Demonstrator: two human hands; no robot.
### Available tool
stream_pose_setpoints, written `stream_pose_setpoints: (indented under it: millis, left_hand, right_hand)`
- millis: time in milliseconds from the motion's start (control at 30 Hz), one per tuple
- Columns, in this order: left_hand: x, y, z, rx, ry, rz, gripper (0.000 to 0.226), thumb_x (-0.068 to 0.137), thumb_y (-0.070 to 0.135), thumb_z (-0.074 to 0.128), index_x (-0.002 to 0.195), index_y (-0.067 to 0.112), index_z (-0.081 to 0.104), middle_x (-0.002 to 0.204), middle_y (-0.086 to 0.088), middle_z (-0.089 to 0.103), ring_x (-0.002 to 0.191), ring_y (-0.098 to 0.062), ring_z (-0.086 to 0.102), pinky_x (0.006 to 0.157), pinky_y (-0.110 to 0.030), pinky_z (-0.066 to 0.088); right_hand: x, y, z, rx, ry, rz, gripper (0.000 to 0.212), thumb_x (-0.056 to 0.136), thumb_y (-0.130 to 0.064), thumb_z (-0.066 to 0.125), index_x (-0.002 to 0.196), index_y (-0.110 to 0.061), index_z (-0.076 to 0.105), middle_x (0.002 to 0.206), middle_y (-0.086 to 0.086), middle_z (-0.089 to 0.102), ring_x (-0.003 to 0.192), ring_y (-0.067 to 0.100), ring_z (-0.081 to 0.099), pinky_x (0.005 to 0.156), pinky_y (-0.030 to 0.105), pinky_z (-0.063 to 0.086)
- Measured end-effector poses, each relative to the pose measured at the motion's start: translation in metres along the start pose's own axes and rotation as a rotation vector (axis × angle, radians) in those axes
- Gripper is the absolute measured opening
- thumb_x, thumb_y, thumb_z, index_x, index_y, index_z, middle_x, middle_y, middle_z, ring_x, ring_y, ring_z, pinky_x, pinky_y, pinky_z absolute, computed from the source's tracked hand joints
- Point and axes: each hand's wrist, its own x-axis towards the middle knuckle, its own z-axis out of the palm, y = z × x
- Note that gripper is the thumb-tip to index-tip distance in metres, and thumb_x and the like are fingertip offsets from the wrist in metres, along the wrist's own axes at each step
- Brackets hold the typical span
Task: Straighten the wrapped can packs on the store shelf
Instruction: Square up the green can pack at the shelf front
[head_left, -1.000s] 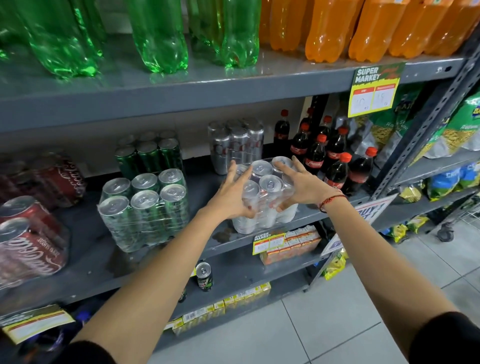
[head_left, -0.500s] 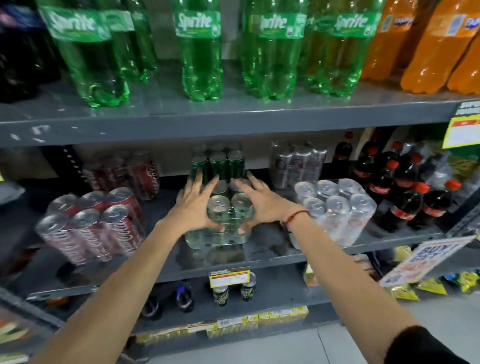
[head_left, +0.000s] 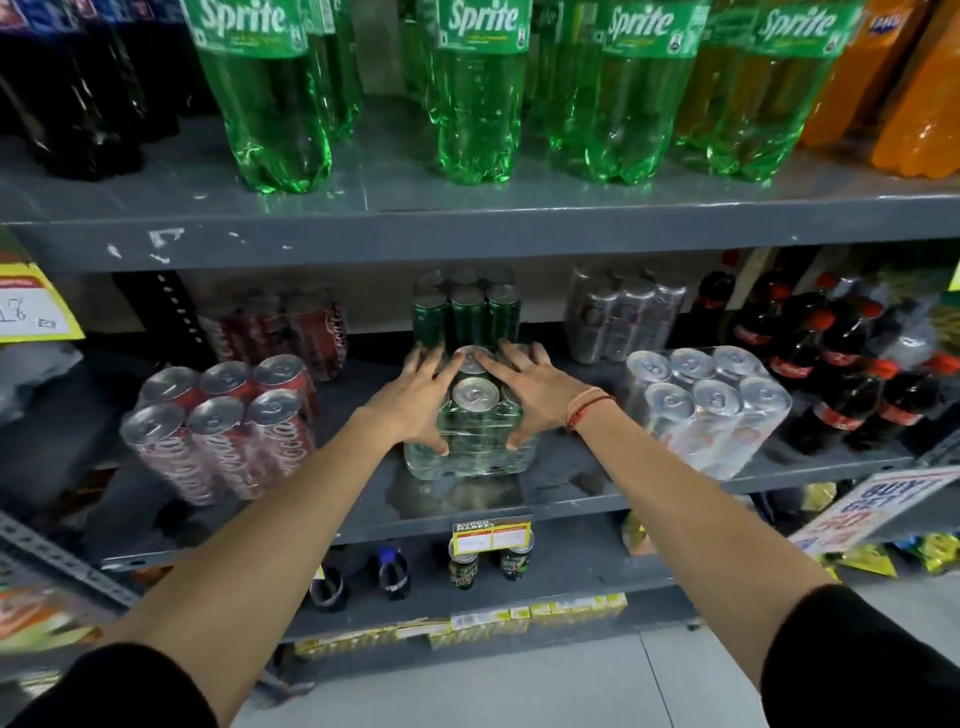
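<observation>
Both arms at full stretch, left hand (head_left: 415, 395) and right hand (head_left: 530, 395) pressed flat either side of the green can pack (head_left: 470, 447) (fingers splayed, thumbs down front).

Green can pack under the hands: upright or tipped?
Upright. The green can pack sits flat on the shelf, can tops facing up, left hand and right hand pressed against its sides.
</observation>
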Motion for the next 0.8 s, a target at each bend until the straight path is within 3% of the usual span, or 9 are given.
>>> stream_pose_setpoints:
  millis: [367, 567, 800]
  left_hand:
    - [-0.028, 0.014, 0.011, -0.032, 0.015, -0.035, 0.128, 0.062, 0.035, 0.084, 0.149, 0.021, -0.009, 0.160, -0.004, -0.013, 0.145, -0.029, -0.016, 0.114, -0.048, 0.022]
    - [-0.035, 0.020, 0.012, -0.034, 0.025, -0.047, 0.128, 0.062, 0.035, 0.084, 0.149, 0.020, -0.009, 0.160, -0.005, -0.012, 0.145, -0.030, -0.015, 0.113, -0.047, 0.024]
    - [-0.035, 0.021, 0.012, -0.034, 0.035, -0.047, 0.128, 0.062, 0.035, 0.084, 0.149, 0.020, -0.008, 0.160, -0.005, -0.012, 0.146, -0.031, -0.014, 0.113, -0.048, 0.025]
  right_hand:
    - [-0.022, -0.003, 0.013, 0.009, 0.049, -0.048, 0.128, 0.058, -0.048, 0.083, 0.151, -0.032, -0.005, 0.161, 0.015, -0.003, 0.144, 0.047, 0.003, 0.118, 0.055, 0.006]
    - [-0.031, -0.005, 0.006, 0.019, 0.040, -0.073, 0.126, 0.062, -0.043, 0.084, 0.151, -0.029, -0.004, 0.160, 0.017, -0.005, 0.146, 0.042, -0.001, 0.118, 0.048, -0.003]
    - [-0.027, -0.003, 0.008, 0.023, 0.024, -0.058, 0.131, 0.056, -0.047, 0.085, 0.151, -0.031, -0.003, 0.161, 0.017, 0.000, 0.146, 0.041, 0.004, 0.119, 0.053, 0.005]
